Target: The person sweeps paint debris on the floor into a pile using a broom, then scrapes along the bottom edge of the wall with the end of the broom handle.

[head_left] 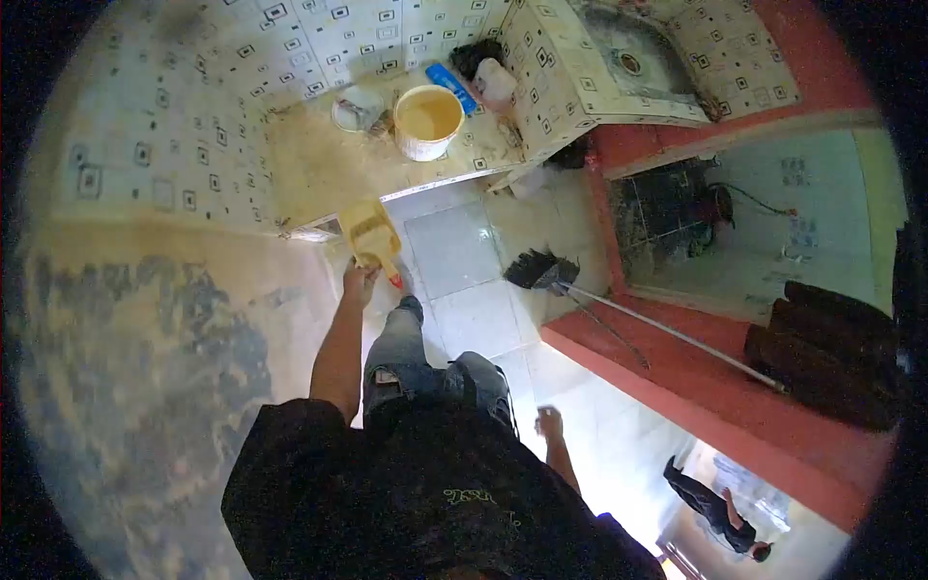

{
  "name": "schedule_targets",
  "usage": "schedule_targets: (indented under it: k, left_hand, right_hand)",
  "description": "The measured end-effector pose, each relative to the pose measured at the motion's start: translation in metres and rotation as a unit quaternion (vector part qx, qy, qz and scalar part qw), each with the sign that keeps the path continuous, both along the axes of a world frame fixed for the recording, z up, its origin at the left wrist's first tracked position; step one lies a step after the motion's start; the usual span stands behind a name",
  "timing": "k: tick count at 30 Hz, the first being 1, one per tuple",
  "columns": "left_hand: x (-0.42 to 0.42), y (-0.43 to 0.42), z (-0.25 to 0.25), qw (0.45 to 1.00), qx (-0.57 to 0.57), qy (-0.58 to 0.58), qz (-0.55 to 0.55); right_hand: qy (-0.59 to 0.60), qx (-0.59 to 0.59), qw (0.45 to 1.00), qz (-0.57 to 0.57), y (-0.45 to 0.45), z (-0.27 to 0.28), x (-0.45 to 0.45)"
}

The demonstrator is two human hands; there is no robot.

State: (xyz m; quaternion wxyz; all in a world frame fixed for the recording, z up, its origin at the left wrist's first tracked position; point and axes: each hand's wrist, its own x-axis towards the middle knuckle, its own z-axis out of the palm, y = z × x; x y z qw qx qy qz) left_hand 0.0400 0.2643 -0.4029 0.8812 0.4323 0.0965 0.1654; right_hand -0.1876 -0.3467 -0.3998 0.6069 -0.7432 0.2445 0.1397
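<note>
My left hand (362,278) is closed on a yellow dustpan (367,230), with a small brush lying against it. The dustpan is held just in front of the tiled ledge's edge, above the floor. My right hand (549,422) hangs low at my right side, away from any object; its fingers look curled, but too small and blurred to make out. On the ledge (309,174) stand a white bucket (428,121) with tan contents and a smaller white container (358,108). A blue packet (451,87) lies behind the bucket.
A long-handled broom (546,273) with dark bristles leans across the red ledge (696,387) at the right. A stained basin (633,60) is at the upper right. Another person (715,507) is far off at the lower right. A rough stained wall (164,358) stands at the left.
</note>
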Motion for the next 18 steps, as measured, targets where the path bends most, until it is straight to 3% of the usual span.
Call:
schedule_targets:
  k: [1, 2, 4, 5, 6, 7, 8, 10, 11, 13, 14, 15, 16, 17, 18]
  left_hand:
    - [0.083, -0.008, 0.035, 0.998, 0.013, 0.058, 0.015]
    - [0.133, 0.012, 0.035, 0.997, 0.056, 0.043, 0.019]
    - [0.159, 0.011, 0.010, 0.996, -0.060, 0.068, 0.014]
    - [0.167, 0.013, 0.019, 0.976, -0.195, 0.101, 0.014]
    - [0.178, 0.014, 0.027, 0.987, -0.019, 0.154, 0.027]
    - [0.181, 0.010, 0.029, 0.964, 0.157, 0.213, 0.031]
    - [0.185, 0.009, 0.014, 0.974, 0.143, 0.170, 0.045]
    - [0.199, 0.013, -0.001, 0.982, -0.027, 0.167, 0.080]
    - [0.208, 0.014, 0.005, 0.956, -0.181, 0.206, 0.103]
    - [0.217, 0.016, -0.010, 0.922, -0.162, 0.303, 0.179]
    - [0.210, 0.009, -0.023, 0.921, -0.166, 0.315, 0.155]
    - [0.197, 0.010, -0.033, 0.905, 0.146, 0.367, 0.157]
    - [0.180, 0.019, -0.036, 0.800, 0.451, 0.369, 0.145]
    - [0.164, 0.022, -0.032, 0.614, 0.711, 0.321, 0.121]
    - [0.155, 0.005, -0.016, 0.661, 0.669, 0.316, 0.128]
  right_hand:
    - [0.121, 0.046, 0.991, -0.014, -0.052, 0.043, 0.060]
    - [0.175, -0.006, 0.984, -0.014, -0.046, 0.077, 0.076]
    - [0.243, -0.080, 0.966, -0.020, -0.048, 0.134, 0.039]
    - [0.252, -0.080, 0.964, -0.021, -0.048, 0.150, 0.024]
    - [0.246, -0.057, 0.967, -0.017, -0.043, 0.167, 0.009]
    - [0.225, -0.083, 0.970, 0.029, -0.042, 0.188, -0.004]
    - [0.206, -0.083, 0.973, 0.065, -0.037, 0.200, -0.019]
    - [0.201, -0.084, 0.972, 0.088, -0.026, 0.218, -0.046]
    - [0.176, -0.096, 0.973, 0.112, -0.017, 0.226, -0.053]
    - [0.286, -0.075, 0.955, 0.028, 0.000, 0.243, -0.062]
    - [0.352, -0.060, 0.934, -0.031, 0.007, 0.253, -0.061]
    - [0.379, -0.051, 0.922, -0.059, 0.013, 0.261, -0.059]
    - [0.369, -0.035, 0.926, -0.073, 0.018, 0.268, -0.063]
    - [0.352, -0.062, 0.931, -0.069, 0.024, 0.272, -0.064]
    - [0.331, -0.064, 0.938, -0.081, 0.028, 0.274, -0.062]
